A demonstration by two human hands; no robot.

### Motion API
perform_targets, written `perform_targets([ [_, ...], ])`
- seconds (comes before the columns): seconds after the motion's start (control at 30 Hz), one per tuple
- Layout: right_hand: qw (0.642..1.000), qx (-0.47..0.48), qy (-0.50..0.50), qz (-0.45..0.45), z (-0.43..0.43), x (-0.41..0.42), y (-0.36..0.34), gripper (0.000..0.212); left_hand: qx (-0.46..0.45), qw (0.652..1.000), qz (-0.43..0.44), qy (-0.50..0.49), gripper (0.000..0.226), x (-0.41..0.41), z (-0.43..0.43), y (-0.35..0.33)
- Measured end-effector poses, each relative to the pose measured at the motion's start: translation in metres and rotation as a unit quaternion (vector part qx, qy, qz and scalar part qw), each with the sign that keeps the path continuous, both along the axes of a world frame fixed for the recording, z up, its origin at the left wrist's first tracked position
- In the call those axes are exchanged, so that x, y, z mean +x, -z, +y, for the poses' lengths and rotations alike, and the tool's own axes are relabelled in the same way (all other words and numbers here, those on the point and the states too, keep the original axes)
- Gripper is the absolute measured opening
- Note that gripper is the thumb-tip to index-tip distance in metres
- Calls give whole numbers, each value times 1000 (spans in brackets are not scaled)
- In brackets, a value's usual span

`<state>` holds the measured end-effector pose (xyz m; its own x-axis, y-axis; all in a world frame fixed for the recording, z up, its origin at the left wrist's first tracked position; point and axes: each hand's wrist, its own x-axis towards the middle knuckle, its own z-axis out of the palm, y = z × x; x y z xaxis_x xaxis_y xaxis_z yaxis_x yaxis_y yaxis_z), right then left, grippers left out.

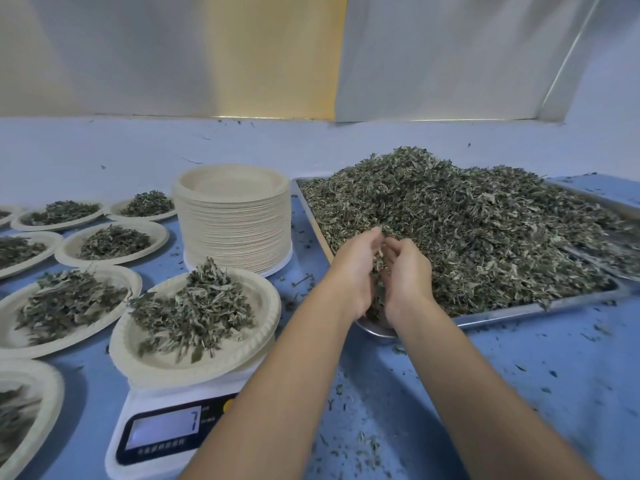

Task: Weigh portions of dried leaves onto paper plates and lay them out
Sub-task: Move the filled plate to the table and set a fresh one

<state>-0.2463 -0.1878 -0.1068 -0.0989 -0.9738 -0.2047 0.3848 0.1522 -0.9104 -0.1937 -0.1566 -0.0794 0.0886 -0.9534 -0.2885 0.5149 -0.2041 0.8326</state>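
Note:
A big heap of dried leaves point(467, 230) fills a metal tray point(540, 308) on the right. At the tray's near left corner my left hand point(356, 268) and my right hand point(403, 275) are cupped together, holding a clump of leaves between the palms. A paper plate point(242, 344) with a leaf portion stands on a white digital scale point(166, 434) at the lower left. Its display is lit.
A tall stack of paper plates point(235, 220) stands behind the scale. Several filled plates point(110, 242) lie on the blue table point(519, 393) to the left. Leaf crumbs are scattered over the table. A white wall runs along the back.

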Motion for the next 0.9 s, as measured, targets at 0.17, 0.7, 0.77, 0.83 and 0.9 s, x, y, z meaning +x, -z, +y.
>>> perform_targets([
  [0.17, 999, -25, -5, -31, 6, 4, -5, 20, -22, 998, 47, -22, 25, 11, 4, 2],
  [0.7, 982, -158, -87, 50, 57, 89, -15, 25, -128, 982, -51, -128, 20, 98, 63, -18],
  [0.77, 968, -201, -98, 115, 62, 96, -10, 28, -133, 979, -60, -145, 22, 117, 72, -17],
  [0.83, 956, -223, -106, 157, 66, 101, -7, 29, -144, 973, -70, -164, 23, 136, 81, -14],
  [0.9, 952, -217, -121, 177, 68, 104, -3, 29, -154, 966, -78, -191, 24, 156, 91, -11],
])
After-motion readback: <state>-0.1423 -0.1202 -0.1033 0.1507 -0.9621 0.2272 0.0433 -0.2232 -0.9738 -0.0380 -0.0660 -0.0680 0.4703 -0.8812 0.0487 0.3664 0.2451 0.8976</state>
